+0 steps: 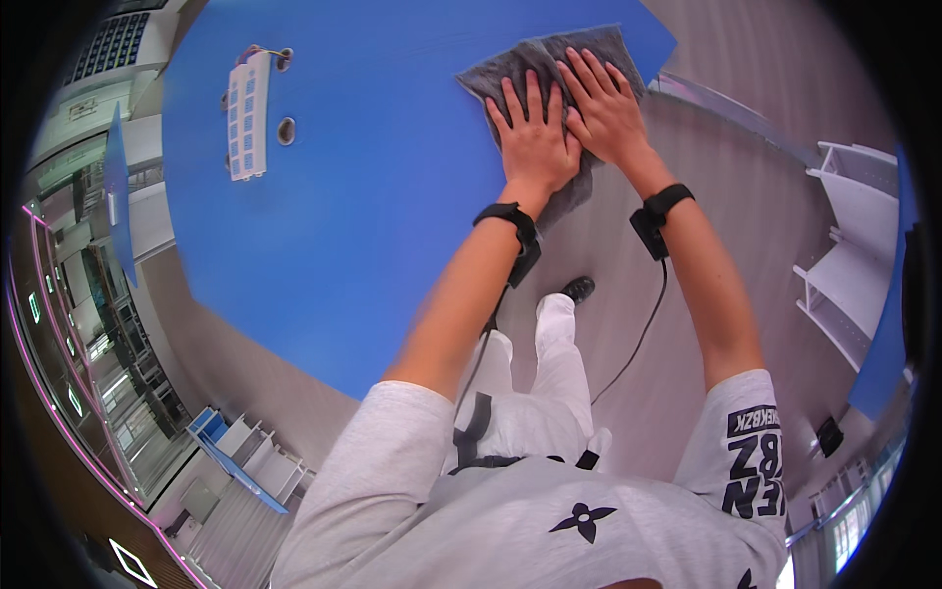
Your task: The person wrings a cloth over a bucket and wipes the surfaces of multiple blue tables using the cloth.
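A grey cloth (pixel 515 62) lies partly spread on the blue tabletop (pixel 353 184), near the table's right edge, and one part hangs over that edge. Palm down, my left hand (pixel 537 143) rests flat on the cloth with its fingers spread. Beside it my right hand (pixel 607 110) presses on the cloth's right part, fingers extended, the thumb close to the left hand. Neither hand grips the fabric. Black straps with small boxes and cables are worn on both wrists.
A white power strip (pixel 248 118) stands on the table's left part, by round cable holes (pixel 285 131). White chairs (pixel 857 243) are on the right. My black shoe (pixel 578 289) shows on the wood-look floor (pixel 684 294). A cable (pixel 647 331) hangs from the right wrist.
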Tool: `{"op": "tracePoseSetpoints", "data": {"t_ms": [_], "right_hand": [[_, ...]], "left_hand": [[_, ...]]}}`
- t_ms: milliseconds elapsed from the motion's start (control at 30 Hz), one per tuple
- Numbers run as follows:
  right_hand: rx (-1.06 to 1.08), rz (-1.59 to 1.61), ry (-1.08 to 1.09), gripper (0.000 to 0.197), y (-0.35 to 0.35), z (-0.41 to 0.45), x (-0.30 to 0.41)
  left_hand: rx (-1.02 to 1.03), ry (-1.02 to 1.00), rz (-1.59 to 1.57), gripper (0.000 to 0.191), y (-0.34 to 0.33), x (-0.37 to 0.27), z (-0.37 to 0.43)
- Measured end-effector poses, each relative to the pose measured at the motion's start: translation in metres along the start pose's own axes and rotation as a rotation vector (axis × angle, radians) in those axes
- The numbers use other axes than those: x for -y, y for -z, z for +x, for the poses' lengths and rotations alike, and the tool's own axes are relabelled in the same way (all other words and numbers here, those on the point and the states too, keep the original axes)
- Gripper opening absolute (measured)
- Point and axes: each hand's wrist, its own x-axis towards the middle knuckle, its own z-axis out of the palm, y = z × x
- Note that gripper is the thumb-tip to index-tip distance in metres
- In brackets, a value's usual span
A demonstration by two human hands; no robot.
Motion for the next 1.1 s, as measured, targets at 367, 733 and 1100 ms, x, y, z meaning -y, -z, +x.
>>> {"op": "tracePoseSetpoints", "data": {"t_ms": [367,733,1100], "right_hand": [[-0.099,0.101,0.145,0.062,-0.031,0.113,-0.072],[0.013,0.095,0.343,0.059,-0.075,0.260,-0.134],[0.105,0.332,0.505,0.061,-0.090,0.338,-0.149]], "left_hand": [[-0.143,0.144,0.108,0.062,-0.036,0.011,0.117],[-0.152,0.429,0.246,0.063,-0.053,0.033,0.243],[-0.085,0.657,0.230,0.061,-0.050,0.043,0.299]]}}
